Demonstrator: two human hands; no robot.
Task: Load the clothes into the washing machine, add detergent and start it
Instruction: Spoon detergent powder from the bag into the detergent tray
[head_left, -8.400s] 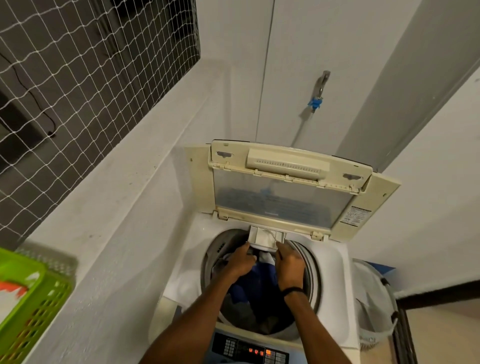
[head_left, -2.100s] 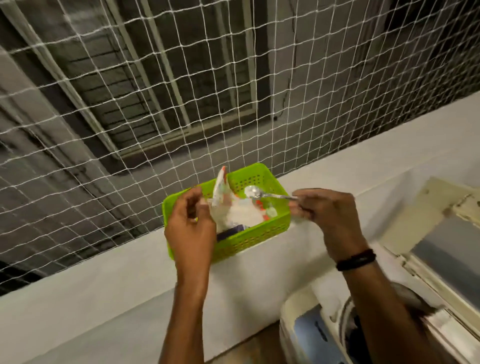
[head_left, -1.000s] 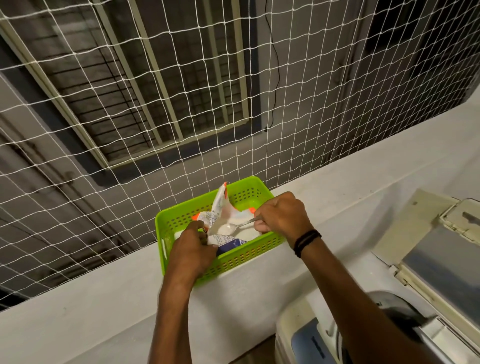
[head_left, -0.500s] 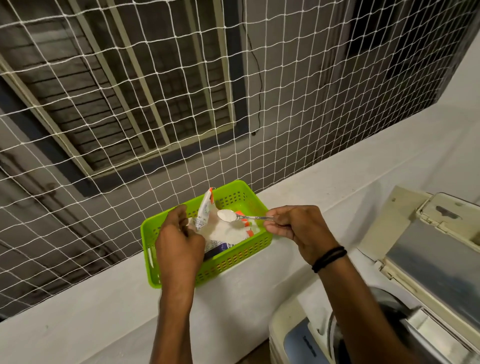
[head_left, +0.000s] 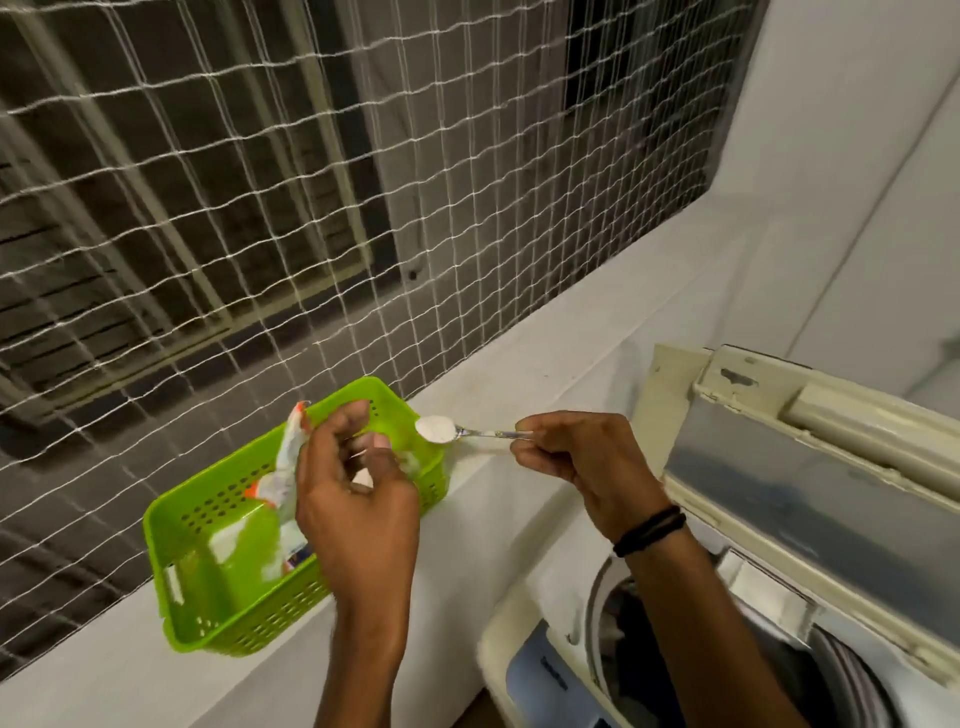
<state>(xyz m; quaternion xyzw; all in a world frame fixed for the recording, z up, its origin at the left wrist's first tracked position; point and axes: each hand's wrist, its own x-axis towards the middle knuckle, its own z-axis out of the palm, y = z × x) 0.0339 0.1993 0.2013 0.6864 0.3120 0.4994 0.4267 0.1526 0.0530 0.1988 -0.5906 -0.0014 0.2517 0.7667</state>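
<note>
Right hand (head_left: 576, 457) pinching powder-heaped silver metal spoon (head_left: 436, 429); should be travelling level to cream top-loading washer (head_left: 519, 616). Left hand (head_left: 358, 499) curled, grip unclear.

white netting (head_left: 467, 156) covers a dark barred window (head_left: 156, 234) above a white ledge (head_left: 545, 364); white wall (head_left: 831, 130) right.

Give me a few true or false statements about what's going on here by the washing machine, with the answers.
1. The right hand holds a spoon heaped with white powder. True.
2. The green basket stands on the washing machine. False: it sits on the white ledge.
3. The machine's lid is shut. False: it stands raised.
4. The detergent packet sits in the basket. True.
</note>
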